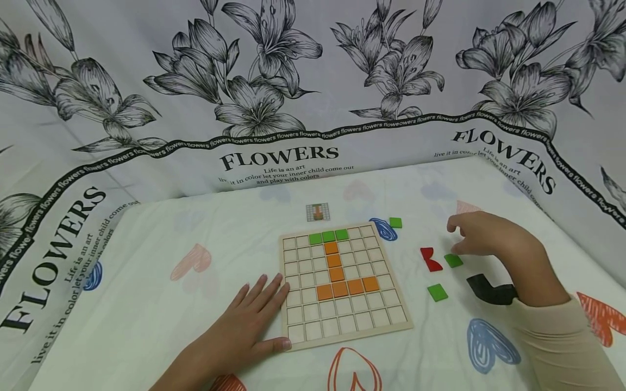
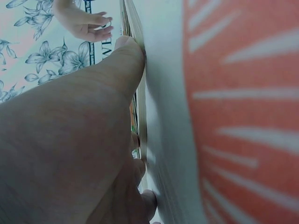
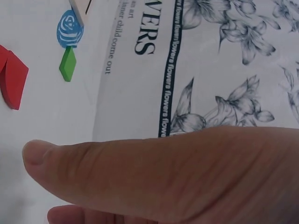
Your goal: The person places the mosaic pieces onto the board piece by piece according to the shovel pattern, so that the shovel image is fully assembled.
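A wooden grid board [image 1: 326,309] lies on the cloth, with a row of green tiles [image 1: 329,236] at its far side. Orange tiles [image 1: 339,289] form a column below them and a crosswise row. My left hand [image 1: 249,315] lies flat, fingers spread, its fingertips and thumb touching the board's left edge. Over the right side, my right hand [image 1: 476,233] hovers with thumb and fingers apart and loosely bent; I see nothing between them. Its thumb is close above a loose green tile [image 1: 453,260]. A red piece with a curved edge [image 1: 430,259] lies just left of that tile.
Another green tile [image 1: 437,292] lies nearer to me, and one more green tile [image 1: 395,222] sits off the board's far right corner. A small pattern card [image 1: 318,212] is behind the board. A flower-printed curtain [image 1: 274,87] rises at the back.
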Tool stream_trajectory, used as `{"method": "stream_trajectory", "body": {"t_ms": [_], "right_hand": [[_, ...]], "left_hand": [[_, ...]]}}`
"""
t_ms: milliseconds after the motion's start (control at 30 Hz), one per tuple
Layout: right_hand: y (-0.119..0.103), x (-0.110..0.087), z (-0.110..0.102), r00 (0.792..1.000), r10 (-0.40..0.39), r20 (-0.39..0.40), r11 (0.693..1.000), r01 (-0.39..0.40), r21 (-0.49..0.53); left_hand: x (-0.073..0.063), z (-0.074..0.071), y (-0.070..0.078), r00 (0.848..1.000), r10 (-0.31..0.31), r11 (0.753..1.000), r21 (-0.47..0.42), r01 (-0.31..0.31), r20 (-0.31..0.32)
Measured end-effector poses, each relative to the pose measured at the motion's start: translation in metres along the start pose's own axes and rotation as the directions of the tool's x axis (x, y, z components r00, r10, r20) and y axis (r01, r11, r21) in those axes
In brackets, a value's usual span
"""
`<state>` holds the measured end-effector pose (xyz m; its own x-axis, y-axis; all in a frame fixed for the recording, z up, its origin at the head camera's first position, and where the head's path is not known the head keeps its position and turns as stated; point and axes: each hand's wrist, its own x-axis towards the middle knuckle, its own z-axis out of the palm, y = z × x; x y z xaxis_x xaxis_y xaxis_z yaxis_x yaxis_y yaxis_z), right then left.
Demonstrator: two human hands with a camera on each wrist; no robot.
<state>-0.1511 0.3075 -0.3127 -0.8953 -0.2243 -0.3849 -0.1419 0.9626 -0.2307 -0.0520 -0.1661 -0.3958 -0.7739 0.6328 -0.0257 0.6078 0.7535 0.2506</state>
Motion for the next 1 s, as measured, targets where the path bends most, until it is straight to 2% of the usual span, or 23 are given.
{"method": "stream_trajectory", "body": {"t_ms": [333, 600, 933, 1000], "right_hand": [[-0.011, 0.005, 0.007, 0.997, 0.057, 0.045, 0.998, -0.057, 0.006], [-0.014, 0.010, 0.014, 0.992, 0.072, 0.103, 0.997, -0.074, 0.014], [-0.021, 0.017, 0.023, 0.994, 0.065, 0.088, 0.997, -0.068, 0.022], [-0.024, 0.017, 0.024, 0.995, 0.040, 0.087, 0.999, -0.042, 0.019]], "left_hand": [[0.000, -0.001, 0.000, 0.999, -0.028, 1.000, 0.000, 0.028, 0.021], [-0.001, -0.002, 0.001, 1.000, -0.009, 1.000, 0.010, 0.009, 0.003], [-0.001, -0.004, 0.002, 1.000, -0.004, 1.000, 0.010, 0.004, 0.003], [-0.001, -0.004, 0.002, 1.000, -0.005, 1.000, 0.010, 0.005, 0.004]]}}
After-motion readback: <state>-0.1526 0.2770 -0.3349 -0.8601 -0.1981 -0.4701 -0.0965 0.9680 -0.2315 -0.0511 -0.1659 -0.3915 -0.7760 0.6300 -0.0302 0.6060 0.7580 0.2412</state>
